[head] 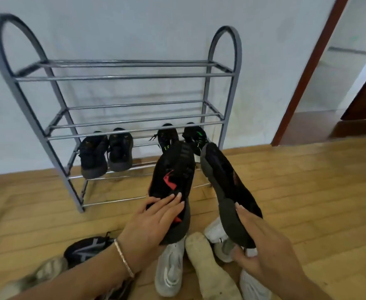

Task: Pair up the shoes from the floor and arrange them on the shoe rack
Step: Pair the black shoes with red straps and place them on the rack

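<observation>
My left hand point(150, 221) grips the heel of a black shoe with a red mark point(173, 172), toe pointing at the rack. My right hand point(262, 250) holds its black mate point(227, 182) by the heel, tilted so the grey sole edge shows. Both shoes hover in front of the grey metal shoe rack point(121, 76). On the rack's low shelf stand a black pair point(105, 154) at the left and a black pair with green marks point(183, 137) at the right, partly hidden by the held shoes. The two upper shelves are bare.
Several shoes lie on the wooden floor below my hands: white sneakers point(170, 269), one sole-up point(210, 265), a black shoe with grey stripes point(87, 249), a blurred beige one point(45, 271). A white wall stands behind the rack, and a brown-framed doorway point(307, 70) opens at the right.
</observation>
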